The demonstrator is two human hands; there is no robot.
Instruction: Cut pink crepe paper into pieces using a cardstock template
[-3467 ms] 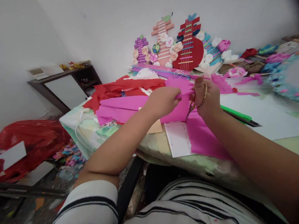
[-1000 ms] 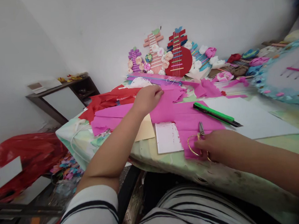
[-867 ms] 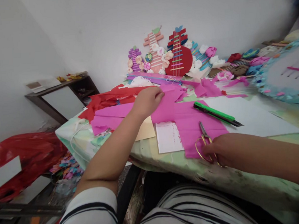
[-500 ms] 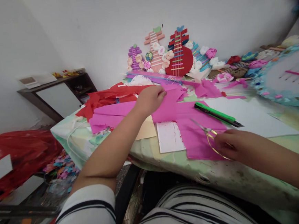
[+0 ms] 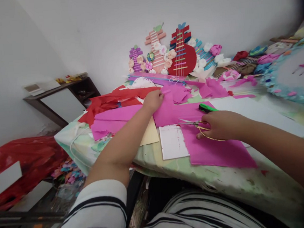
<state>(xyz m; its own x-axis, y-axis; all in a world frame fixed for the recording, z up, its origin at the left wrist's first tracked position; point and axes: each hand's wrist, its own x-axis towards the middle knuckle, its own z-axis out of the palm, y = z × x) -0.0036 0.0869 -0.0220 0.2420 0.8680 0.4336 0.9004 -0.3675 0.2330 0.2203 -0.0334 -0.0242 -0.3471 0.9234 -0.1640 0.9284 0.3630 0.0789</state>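
My left hand (image 5: 153, 101) is closed, its fingers pinching a piece of bright pink paper (image 5: 165, 113) near its upper edge. My right hand (image 5: 216, 124) grips gold-handled scissors (image 5: 197, 122), blades pointing left over the pink paper. The blades look slightly apart. Beneath the right hand a larger pink sheet (image 5: 218, 154) spreads toward the table's front edge. Just behind that hand lies a green utility knife (image 5: 206, 108), partly covered by it. Between the hands, nearer me, sits a white board (image 5: 173, 144) with red marks.
Red paper (image 5: 101, 105) lies left of the pink pieces. Paper-flower lute crafts (image 5: 183, 60) lean on the back wall. A large white sheet (image 5: 262, 115) and a round blue-edged craft (image 5: 291, 78) are at right. A red plastic bag (image 5: 36, 154) is on the floor.
My right hand has moved left and away from me with the scissors, over the knife, bringing the blades to the pink paper. My left hand has shifted slightly left, still pinching it.
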